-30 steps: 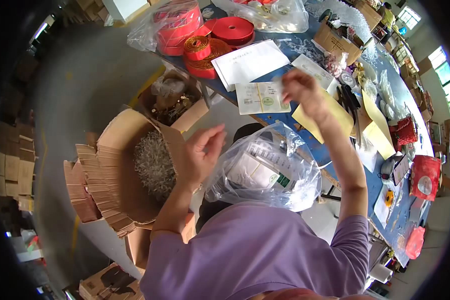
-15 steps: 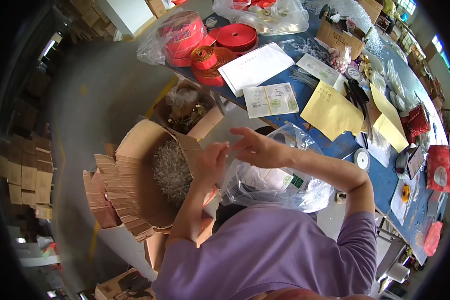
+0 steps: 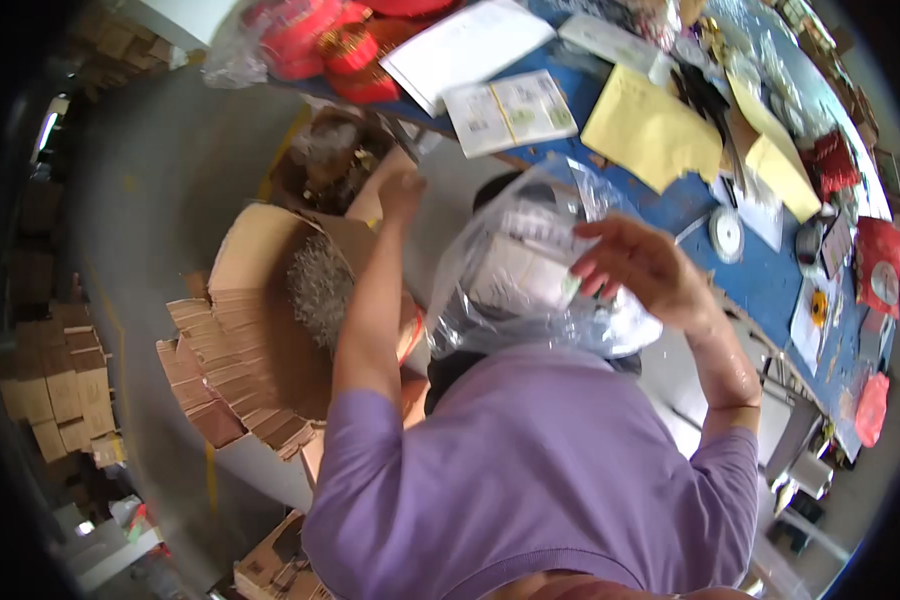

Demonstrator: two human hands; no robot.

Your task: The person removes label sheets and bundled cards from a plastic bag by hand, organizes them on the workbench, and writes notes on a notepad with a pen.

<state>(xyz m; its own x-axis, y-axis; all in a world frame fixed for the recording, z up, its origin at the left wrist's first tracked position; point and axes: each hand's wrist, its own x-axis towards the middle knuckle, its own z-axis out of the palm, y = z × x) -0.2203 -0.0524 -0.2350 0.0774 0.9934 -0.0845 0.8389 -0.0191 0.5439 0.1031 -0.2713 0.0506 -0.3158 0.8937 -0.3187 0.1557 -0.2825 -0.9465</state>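
My left hand (image 3: 402, 192) is stretched forward beside the flap of a small cardboard box (image 3: 378, 182). Its fingers point away from me and are hidden, so their hold cannot be made out. The box contains clear plastic and small gold-coloured pieces (image 3: 340, 178). My right hand (image 3: 642, 268) is over the right side of a clear plastic bag (image 3: 450, 315) in front of my body, fingers apart and bent, nothing visible in them. Inside the bag lie white packets with printed labels (image 3: 515, 270).
A large open carton (image 3: 255, 262) holding a clear spiky heap (image 3: 318, 292) stands at my left. On the blue table (image 3: 660, 215) are a banded stack of printed cards (image 3: 505, 112), yellow paper (image 3: 653, 130), a white spool (image 3: 726, 235) and red ribbon rolls (image 3: 355, 65).
My hands, close together before, have separated. The left went forward to the small box and the right moved back to the right over the bag. The view has shifted, so the table appears higher.
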